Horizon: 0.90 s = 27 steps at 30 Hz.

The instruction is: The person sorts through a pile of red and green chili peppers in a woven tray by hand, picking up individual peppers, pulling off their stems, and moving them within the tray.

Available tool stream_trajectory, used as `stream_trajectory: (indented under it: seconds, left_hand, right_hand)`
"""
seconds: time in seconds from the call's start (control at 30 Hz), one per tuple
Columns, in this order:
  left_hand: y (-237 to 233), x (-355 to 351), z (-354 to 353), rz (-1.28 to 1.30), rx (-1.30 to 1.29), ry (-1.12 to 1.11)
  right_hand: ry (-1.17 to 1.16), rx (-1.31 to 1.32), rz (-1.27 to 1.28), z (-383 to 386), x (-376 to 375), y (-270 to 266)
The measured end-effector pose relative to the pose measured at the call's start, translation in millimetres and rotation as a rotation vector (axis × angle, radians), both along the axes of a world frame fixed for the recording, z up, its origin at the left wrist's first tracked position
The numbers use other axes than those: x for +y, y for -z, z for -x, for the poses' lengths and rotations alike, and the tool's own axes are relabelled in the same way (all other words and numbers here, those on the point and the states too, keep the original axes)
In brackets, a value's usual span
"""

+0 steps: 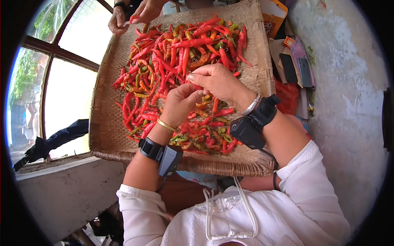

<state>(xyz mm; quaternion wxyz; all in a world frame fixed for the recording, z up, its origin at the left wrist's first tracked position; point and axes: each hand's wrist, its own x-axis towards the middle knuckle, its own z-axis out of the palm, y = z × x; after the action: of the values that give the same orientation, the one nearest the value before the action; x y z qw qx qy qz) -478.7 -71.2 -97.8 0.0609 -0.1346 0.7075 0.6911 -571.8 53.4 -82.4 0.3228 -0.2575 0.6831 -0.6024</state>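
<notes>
Over the middle of a large woven tray, my two hands meet at a red chili pepper, mostly covered by my fingers. My left hand is closed around its lower part. With thumb and forefinger, my right hand pinches the pepper's upper end, near what may be the stem. Beneath and beyond both hands spreads a pile of chili peppers, mostly red, with some orange and green ones among them.
Across the tray, another person's hands hold a red chili. At left, a dark folded umbrella leans by the window. Two phones lie on items to the right, beside a pale wall.
</notes>
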Motion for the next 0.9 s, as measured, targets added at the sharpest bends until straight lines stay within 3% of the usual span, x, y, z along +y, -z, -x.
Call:
stream_trajectory:
  seconds: [0.13,0.17,0.27,0.33,0.4,0.47,0.53,0.6,0.7,0.9]
  left_hand:
    - [-5,-10,2,-0.010,-0.067,0.030]
    - [-8,-14,3,-0.053,-0.069,0.037]
    - [-17,-43,8,0.138,-0.049,-0.003]
    - [-19,-61,12,-0.232,0.279,-0.341]
    - [-27,-79,13,-0.340,0.312,-0.463]
    - [-18,-76,8,-0.281,0.294,-0.413]
    - [-3,-54,7,0.198,-0.022,-0.024]
    - [9,-34,2,0.381,0.003,0.243]
    - [22,-22,3,0.604,0.136,0.415]
    - [36,-21,3,0.860,0.128,0.548]
  right_hand:
    - [-0.104,-0.001,-0.114,2,2,-4]
    - [-0.035,0.026,-0.101,0,0,-3]
    - [-0.022,0.152,-0.155,6,0,0]
    - [-0.040,0.262,-0.199,11,3,1]
    - [-0.120,0.392,-0.310,12,6,1]
    - [-0.250,0.491,-0.386,11,8,9]
    - [-0.382,0.589,-0.465,7,8,13]
    - [-0.547,0.680,-0.609,-1,9,16]
    - [-0.631,0.598,-0.673,-3,6,16]
    - [-0.690,0.570,-0.782,-1,7,42]
